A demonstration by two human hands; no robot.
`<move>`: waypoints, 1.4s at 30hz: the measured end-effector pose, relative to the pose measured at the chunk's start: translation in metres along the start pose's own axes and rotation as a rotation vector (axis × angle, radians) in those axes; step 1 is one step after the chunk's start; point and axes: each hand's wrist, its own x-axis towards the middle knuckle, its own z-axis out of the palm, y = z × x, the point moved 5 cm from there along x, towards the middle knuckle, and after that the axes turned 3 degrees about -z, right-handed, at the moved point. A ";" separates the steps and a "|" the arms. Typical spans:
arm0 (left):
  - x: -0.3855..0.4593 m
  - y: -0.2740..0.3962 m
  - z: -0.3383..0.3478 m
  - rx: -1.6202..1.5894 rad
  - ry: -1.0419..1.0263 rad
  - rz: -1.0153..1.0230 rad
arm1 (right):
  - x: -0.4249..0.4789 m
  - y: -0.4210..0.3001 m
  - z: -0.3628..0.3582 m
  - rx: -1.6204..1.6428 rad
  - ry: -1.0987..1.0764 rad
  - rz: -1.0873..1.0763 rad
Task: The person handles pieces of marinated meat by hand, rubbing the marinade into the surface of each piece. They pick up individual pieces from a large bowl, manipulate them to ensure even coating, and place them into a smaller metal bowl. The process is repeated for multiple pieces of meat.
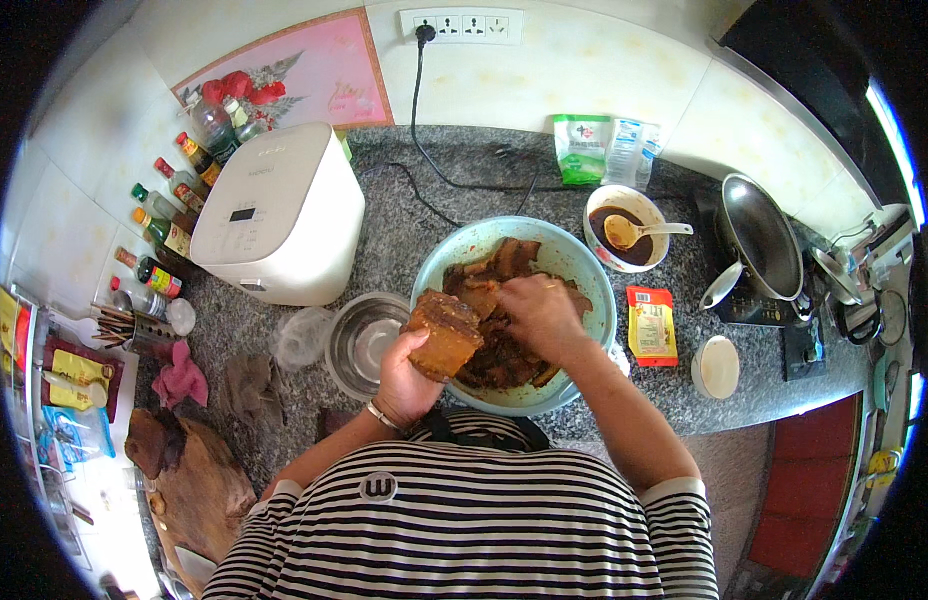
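Observation:
My left hand (406,375) holds a stack of brown, sauce-coated slices, apparently meat (445,337), over the left rim of a pale blue basin (600,300). More coated slices (516,259) lie in the basin. My right hand (542,315) is inside the basin over the slices, its fingers bent down and blurred; whether they grip a slice cannot be told. A steel bowl (344,360) stands just left of the basin, close to my left hand. Behind the basin at the right is a bowl of dark sauce (593,244) with a ladle (655,229) in it.
A white rice cooker (284,210) and several bottles (163,236) stand at the left. A wooden chopping board (208,480) lies at the lower left. To the right are a seasoning packet (651,328), a small bowl (715,367) and a frying pan (760,236) on a cooktop.

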 end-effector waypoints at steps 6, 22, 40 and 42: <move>-0.001 0.000 -0.002 0.017 0.004 0.020 | 0.027 -0.033 0.047 -0.217 -0.029 -0.222; 0.000 -0.001 0.001 0.031 0.018 0.025 | 0.002 0.076 0.029 0.412 -0.097 0.407; -0.001 0.001 -0.001 0.085 0.049 0.003 | 0.035 -0.003 0.027 -0.116 -0.139 0.009; -0.002 0.001 -0.004 0.072 0.044 -0.004 | 0.042 0.002 0.041 -0.124 -0.113 0.038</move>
